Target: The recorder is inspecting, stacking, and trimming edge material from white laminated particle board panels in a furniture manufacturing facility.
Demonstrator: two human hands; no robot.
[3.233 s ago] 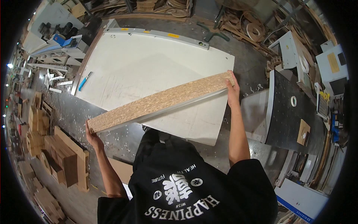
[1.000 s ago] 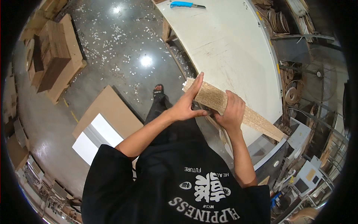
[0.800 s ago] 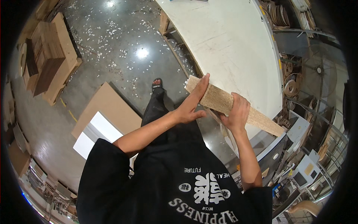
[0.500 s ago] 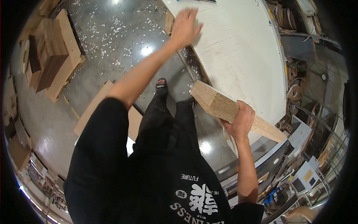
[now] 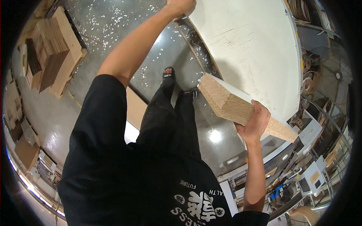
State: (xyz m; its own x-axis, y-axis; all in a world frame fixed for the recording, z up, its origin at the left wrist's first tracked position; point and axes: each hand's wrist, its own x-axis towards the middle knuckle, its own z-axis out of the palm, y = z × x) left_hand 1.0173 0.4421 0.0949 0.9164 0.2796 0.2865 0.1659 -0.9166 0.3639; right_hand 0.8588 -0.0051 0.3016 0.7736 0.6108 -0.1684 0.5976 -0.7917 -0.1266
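My right hand [image 5: 258, 122] grips the near edge of a thick particleboard block [image 5: 230, 101], fingers over its white upper face and thumb at its rough brown side. I cannot tell whether it is one piece or several stacked boards. The block lies slantwise across the near end of a white worktable [image 5: 249, 41]. Stretched far forward, my left hand [image 5: 181, 6] is by the table's far left edge. Its fingers are cut off by the top of the picture, so what they touch is hidden.
On the left, a stack of brown panels [image 5: 51, 49] rests beside a wooden pallet [image 5: 71, 56]. White scraps are strewn over the grey floor [image 5: 113, 34]. Rolls of edging strip [image 5: 309, 83] stand on racks to the right, near a machine with a screen [image 5: 311, 180].
My left hand has moved, its fingers passing out of view at the top. My right hand keeps its grip on the particleboard block, and the whole view has shifted slightly.
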